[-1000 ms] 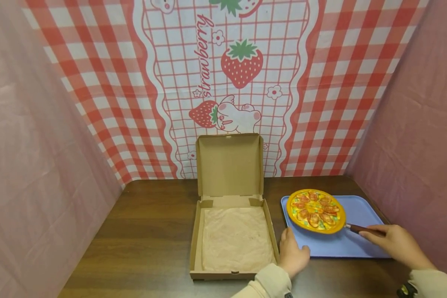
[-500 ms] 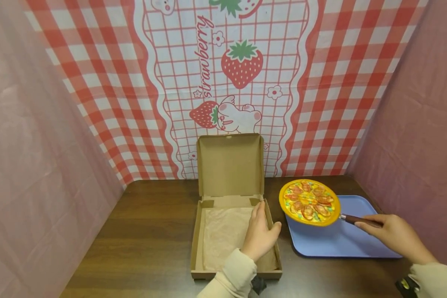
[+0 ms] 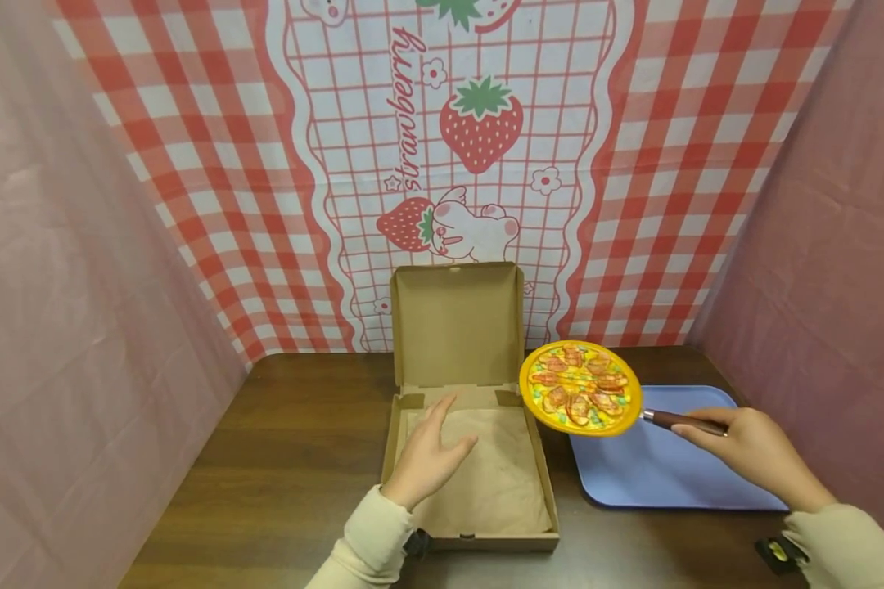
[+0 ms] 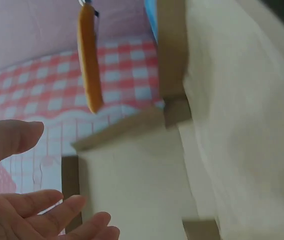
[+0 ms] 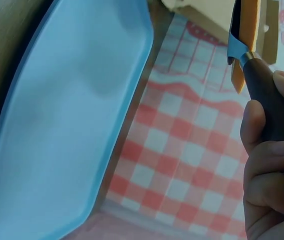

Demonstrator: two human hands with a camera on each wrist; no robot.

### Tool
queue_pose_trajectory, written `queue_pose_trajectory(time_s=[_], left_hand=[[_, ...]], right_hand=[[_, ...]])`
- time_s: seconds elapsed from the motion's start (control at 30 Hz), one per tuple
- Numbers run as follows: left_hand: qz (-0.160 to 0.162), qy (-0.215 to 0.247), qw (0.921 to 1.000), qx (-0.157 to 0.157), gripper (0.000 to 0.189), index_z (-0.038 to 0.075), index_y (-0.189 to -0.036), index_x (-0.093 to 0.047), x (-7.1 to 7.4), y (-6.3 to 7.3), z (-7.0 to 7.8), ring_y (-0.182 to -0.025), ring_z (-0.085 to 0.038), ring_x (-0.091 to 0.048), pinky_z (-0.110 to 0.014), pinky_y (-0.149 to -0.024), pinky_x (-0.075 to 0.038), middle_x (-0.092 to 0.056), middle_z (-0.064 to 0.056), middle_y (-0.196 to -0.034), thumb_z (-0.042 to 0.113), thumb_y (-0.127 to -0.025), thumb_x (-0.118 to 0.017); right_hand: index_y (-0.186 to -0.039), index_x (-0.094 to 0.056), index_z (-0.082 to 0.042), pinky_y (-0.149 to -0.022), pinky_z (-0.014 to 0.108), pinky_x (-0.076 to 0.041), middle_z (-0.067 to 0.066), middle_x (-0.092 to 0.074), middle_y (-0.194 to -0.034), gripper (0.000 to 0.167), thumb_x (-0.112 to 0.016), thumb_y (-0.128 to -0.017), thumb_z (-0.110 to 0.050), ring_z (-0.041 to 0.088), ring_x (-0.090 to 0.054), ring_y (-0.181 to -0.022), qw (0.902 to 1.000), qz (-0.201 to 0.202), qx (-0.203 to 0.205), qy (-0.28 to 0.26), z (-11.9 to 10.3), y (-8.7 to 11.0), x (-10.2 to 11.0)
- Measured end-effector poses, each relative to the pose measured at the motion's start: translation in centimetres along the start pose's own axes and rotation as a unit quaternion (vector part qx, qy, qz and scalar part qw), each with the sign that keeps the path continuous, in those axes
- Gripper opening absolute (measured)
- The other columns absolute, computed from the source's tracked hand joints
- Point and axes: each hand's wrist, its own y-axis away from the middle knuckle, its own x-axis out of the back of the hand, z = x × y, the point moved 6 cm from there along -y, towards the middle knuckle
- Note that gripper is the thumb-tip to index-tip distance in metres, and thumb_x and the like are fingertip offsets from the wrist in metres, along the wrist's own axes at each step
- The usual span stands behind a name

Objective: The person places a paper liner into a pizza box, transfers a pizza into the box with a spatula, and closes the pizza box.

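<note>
In the head view, my right hand (image 3: 755, 454) grips the dark wooden handle of a pizza server (image 3: 681, 421). A round pizza (image 3: 580, 388) with a yellow crust and red and green toppings lies on it, raised near the box's right side. The right wrist view shows fingers curled round the handle and the server's metal blade (image 5: 237, 47) under the pizza's edge (image 5: 252, 22). My left hand (image 3: 429, 454) hovers with spread fingers over an open cardboard pizza box (image 3: 479, 542), holding nothing. Brown paper (image 3: 497, 483) lines the box.
A blue tray (image 3: 678, 483) lies on the wooden table (image 3: 280, 483), right of the box. The box lid (image 3: 457, 327) stands up against the checked strawberry cloth (image 3: 656, 204) behind. Pink curtains (image 3: 803, 245) hang at both sides.
My right hand has lifted the server and pizza off the tray's area and moved them left toward the box. My left hand has shifted left from beside the tray to above the box.
</note>
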Motion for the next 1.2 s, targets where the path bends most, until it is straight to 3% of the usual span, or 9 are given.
queue_pose_trajectory(time_s=[0.17,0.3,0.43,0.6,0.87,1.2], left_hand=[[0.037,-0.024,0.999,-0.005,0.066,0.006,-0.148,-0.04,3.1,1.3,-3.0,-0.136,-0.041,-0.044,-0.06,-0.109,-0.038,-0.043,-0.021,-0.15,0.025,-0.092,-0.067],[0.065,-0.027,0.9975,0.01,0.062,0.007,-0.147,-0.042,4.4,2.1,-5.3,-0.136,-0.041,-0.044,-0.058,-0.11,-0.037,-0.045,-0.02,-0.149,0.02,-0.092,-0.068],[0.064,-0.028,0.9972,0.029,0.06,0.003,-0.146,-0.042,4.6,3.3,-7.4,-0.134,-0.043,-0.045,-0.056,-0.109,-0.04,-0.045,-0.022,-0.149,0.016,-0.093,-0.066],[0.031,-0.012,0.9977,0.059,0.062,-0.006,-0.147,-0.036,4.0,4.4,-9.3,-0.128,-0.049,-0.049,-0.053,-0.101,-0.048,-0.041,-0.032,-0.147,0.015,-0.095,-0.062],[-0.004,-0.014,0.9969,0.078,0.062,-0.011,-0.147,-0.032,3.2,4.9,-10.8,-0.125,-0.05,-0.052,-0.056,-0.103,-0.044,-0.04,-0.034,-0.146,0.014,-0.097,-0.058],[0.004,-0.05,0.9976,0.047,0.054,-0.013,-0.144,-0.035,2.9,5.4,-10.9,-0.124,-0.049,-0.052,-0.058,-0.105,-0.042,-0.046,-0.036,-0.14,0.005,-0.097,-0.054]], right_hand=[[-0.101,-0.077,-0.006,-0.049,0.02,-0.035,-0.002,-0.071,-0.074,0.034,-0.074,-0.087,-0.036,-0.002,-0.042,-0.06,0.9998,-0.012,0.0,-0.015,-1.7,-0.4,-0.7],[-0.1,-0.077,-0.005,-0.047,0.02,-0.035,0.0,-0.071,-0.075,0.031,-0.074,-0.086,-0.033,-0.002,-0.042,-0.057,0.9993,-0.01,0.013,-0.034,-3.3,-0.9,-1.4],[-0.097,-0.078,-0.006,-0.048,0.019,-0.038,0.002,-0.075,-0.081,0.029,-0.075,-0.085,-0.033,-0.002,-0.046,-0.058,0.9987,-0.011,0.027,-0.042,-4.7,-1.1,-2.1],[-0.097,-0.078,-0.007,-0.048,0.019,-0.038,-0.001,-0.074,-0.079,0.031,-0.075,-0.085,-0.036,-0.001,-0.046,-0.057,0.9981,-0.03,0.031,-0.044,-6.1,-1.3,-3.3],[-0.099,-0.078,-0.009,-0.048,0.02,-0.038,-0.001,-0.075,-0.082,0.03,-0.073,-0.087,-0.036,-0.001,-0.047,-0.058,0.9946,-0.055,0.038,-0.079,-7.6,-2.0,-4.7],[-0.097,-0.078,-0.011,-0.048,0.019,-0.04,-0.005,-0.074,-0.079,0.023,-0.076,-0.085,-0.03,-0.003,-0.045,-0.057,0.9922,-0.059,0.062,-0.09,-8.6,-2.0,-6.6]])
